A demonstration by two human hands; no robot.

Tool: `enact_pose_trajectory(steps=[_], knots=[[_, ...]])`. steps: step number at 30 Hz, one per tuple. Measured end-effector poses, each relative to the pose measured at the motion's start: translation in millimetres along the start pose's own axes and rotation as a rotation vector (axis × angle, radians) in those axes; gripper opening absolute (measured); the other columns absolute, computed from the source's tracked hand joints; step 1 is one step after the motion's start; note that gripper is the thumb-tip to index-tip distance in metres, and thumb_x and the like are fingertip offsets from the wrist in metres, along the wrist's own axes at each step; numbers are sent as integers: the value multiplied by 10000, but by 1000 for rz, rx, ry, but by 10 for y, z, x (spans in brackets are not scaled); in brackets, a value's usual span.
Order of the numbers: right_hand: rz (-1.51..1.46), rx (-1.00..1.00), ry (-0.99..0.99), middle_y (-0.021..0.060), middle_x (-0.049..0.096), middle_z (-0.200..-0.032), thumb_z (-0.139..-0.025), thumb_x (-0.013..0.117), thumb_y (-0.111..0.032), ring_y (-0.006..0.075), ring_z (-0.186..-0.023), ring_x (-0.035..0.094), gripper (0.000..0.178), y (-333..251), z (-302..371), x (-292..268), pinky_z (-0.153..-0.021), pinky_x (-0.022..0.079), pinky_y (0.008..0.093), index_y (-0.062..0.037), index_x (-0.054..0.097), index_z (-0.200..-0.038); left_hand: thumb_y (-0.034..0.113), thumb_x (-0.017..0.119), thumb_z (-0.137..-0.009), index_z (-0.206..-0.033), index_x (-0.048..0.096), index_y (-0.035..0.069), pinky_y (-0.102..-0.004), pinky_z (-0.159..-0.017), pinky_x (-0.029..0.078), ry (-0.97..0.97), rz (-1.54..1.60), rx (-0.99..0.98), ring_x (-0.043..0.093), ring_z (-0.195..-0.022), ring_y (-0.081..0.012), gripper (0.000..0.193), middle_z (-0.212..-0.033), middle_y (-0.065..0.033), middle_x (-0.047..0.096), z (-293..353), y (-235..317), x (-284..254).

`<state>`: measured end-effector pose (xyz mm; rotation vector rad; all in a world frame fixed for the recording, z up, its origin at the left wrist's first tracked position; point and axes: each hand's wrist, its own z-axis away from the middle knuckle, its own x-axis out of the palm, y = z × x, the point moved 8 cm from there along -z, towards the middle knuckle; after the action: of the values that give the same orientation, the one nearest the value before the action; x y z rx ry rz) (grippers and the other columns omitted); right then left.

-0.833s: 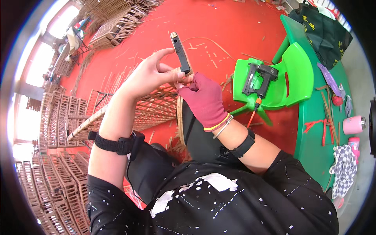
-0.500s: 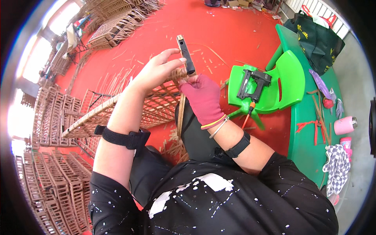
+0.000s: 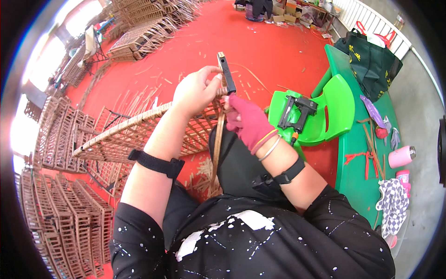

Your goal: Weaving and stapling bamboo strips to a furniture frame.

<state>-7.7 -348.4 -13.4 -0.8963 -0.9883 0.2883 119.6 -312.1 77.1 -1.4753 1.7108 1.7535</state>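
A woven cane panel (image 3: 186,128) stands slanting across my lap, its thick wrapped rim running from far left up to my hands. A short black bar (image 3: 226,74) with a pale tip rises at the rim's upper end. My bare left hand (image 3: 197,90) is closed at that end, thumb and fingers bent beside the bar. My right hand (image 3: 248,121), in a red fingerless glove, is closed just below the bar. From its fingertips a flat tan cane strip (image 3: 217,149) hangs past my knee. The exact grip of the left fingertips is partly hidden.
A black nail gun (image 3: 297,113) with an orange hose fitting lies on a green chair (image 3: 341,109). The green table (image 3: 344,167) at right bears a dark bag (image 3: 371,65), red-handled pliers (image 3: 370,162) and a pink bottle (image 3: 402,157). Woven panels (image 3: 60,218) stand stacked at left.
My left fingers, spread above the rim before, are now bent in closer to it. The right hand has turned and shifted slightly right and down. The view has shifted a little.
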Motion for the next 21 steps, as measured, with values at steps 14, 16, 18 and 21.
enact_pose_trajectory(steps=[14, 16, 18, 21], knots=[[-519, 317, -183, -89, 345, -497, -1052, 458, -306, 46, -398, 294, 311, -141, -60, -143, -462, 288, 223, -56, 534, -883, 278, 675, -775, -961, 726, 63, -374, -718, 552, -40, 56, 194, 693, -749, -288, 289, -781, -143, 698, 166, 116, -52], [-510, 320, -171, -90, 345, -496, -1052, 461, -308, 46, -404, 298, 313, -189, -41, -159, -466, 293, 224, -51, 537, -891, 290, 692, -766, -959, 732, 73, -375, -736, 550, -44, 12, 196, 694, -766, -283, 292, -797, -134, 699, 163, 158, -42], [-480, 310, -86, -94, 355, -503, -1045, 480, -309, 48, -417, 307, 306, -229, -46, -213, -476, 307, 229, -51, 548, -895, 297, 702, -770, -969, 733, 84, -383, -738, 549, -27, -39, 297, 692, -779, -288, 293, -810, -129, 700, 188, 170, -20], [-393, 261, -156, -104, 336, -528, -1052, 460, -305, 17, -416, 285, 319, -312, -30, -221, -495, 320, 203, -50, 533, -876, 312, 717, -784, -984, 733, 100, -403, -738, 545, -15, -124, 380, 686, -798, -301, 292, -828, -121, 701, 186, 186, 4]])
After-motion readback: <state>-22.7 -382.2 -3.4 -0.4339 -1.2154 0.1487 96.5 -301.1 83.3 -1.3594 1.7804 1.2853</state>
